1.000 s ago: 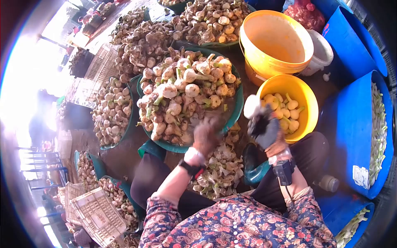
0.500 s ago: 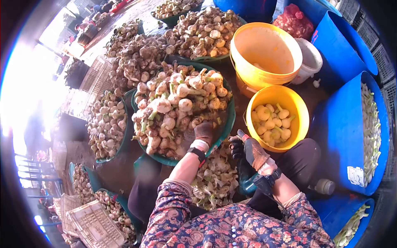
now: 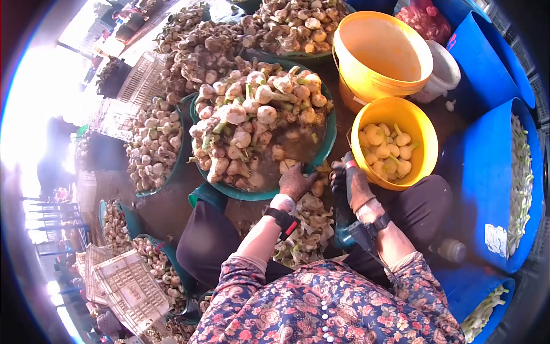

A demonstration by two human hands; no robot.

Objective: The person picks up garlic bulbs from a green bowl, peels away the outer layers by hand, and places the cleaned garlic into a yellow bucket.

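My left hand point(image 3: 297, 181), in a dirty brown glove, is at the near rim of a green tub point(image 3: 260, 195) of muddy water heaped with garlic bulbs point(image 3: 235, 114). Its fingers are bent around a bulb low at the rim, partly hidden. To the right, my right hand point(image 3: 356, 184), also gloved, is closed beside the yellow bucket point(image 3: 427, 146) of peeled bulbs point(image 3: 385, 150); what it may hold is too small to make out. Below and between both hands lies a pile of peeled skins point(image 3: 303, 229).
Behind the bucket stand a larger yellow bucket point(image 3: 384, 51) and a white pail point(image 3: 444, 71). Blue barrels point(image 3: 481, 172) line the right side. More garlic tubs point(image 3: 154, 143) and pale crates point(image 3: 134, 289) are at the left. My knees flank the skins.
My left hand has drawn back from inside the tub to its near rim. The view has shifted, so tubs and buckets appear higher. My right hand stays beside the bucket.
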